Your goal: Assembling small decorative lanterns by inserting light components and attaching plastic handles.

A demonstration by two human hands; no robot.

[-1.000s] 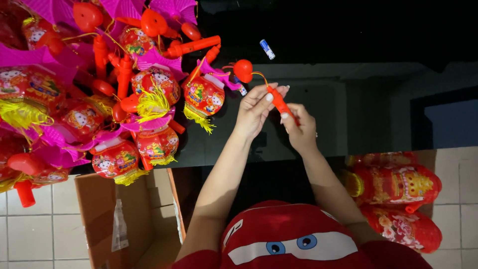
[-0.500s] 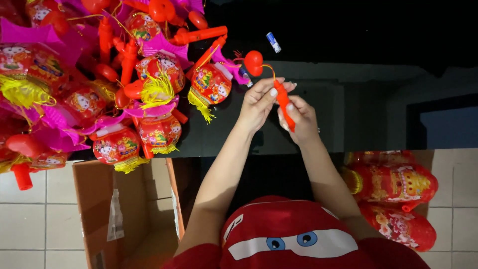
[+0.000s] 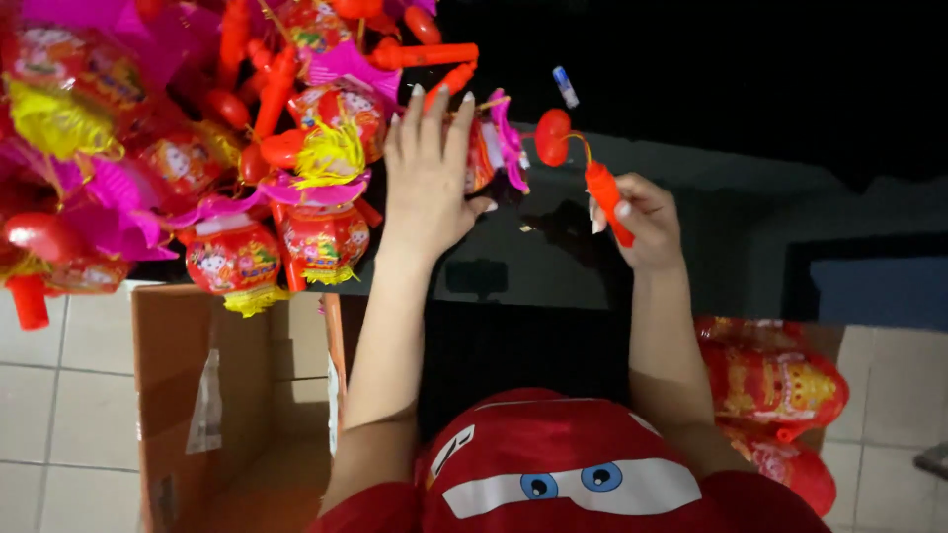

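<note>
1. Left hand (image 3: 427,183) is spread flat, fingers released, resting on the pile of toy lanterns (image 3: 326,237).
2. Right hand (image 3: 637,219) fingers are clenched round an orange handle stick (image 3: 605,197), with a red ball (image 3: 552,136) dangling just beyond them.

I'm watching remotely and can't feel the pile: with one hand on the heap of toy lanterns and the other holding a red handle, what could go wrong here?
1. The left hand presses into the lantern pile, which sits by the table edge; lanterns could slip toward the open cardboard box.
2. The right hand pinches the red handle whose thin wire carries a red ball; the wire might snag on tassels.
</note>
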